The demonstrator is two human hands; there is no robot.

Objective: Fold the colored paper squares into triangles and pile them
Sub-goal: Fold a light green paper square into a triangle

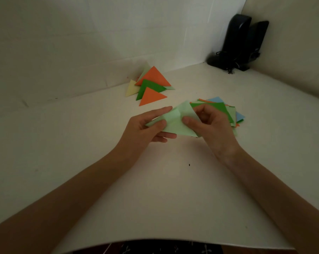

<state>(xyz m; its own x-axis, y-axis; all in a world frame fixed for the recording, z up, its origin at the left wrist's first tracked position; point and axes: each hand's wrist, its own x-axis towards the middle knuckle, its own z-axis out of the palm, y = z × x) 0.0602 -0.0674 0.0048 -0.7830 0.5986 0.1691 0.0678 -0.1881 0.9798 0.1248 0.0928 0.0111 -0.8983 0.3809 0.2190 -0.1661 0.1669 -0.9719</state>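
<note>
One white tabletop (pixel 164 189), left hand (pixel 145 127) and right hand (pixel 211 127) over its middle, thumbs and fingers (pixel 160 111) pinching a part-folded pale green paper (pixel 175 123), stack of unfolded squares (pixel 228 110) just behind the right hand, pile of folded triangles (pixel 151 83) farther back left.

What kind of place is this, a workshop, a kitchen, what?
Probably a home desk corner set up for paper craft: a white tabletop against white walls, two black desktop speakers in the corner, and folded coloured paper triangles beside a stack of coloured paper squares.
</note>
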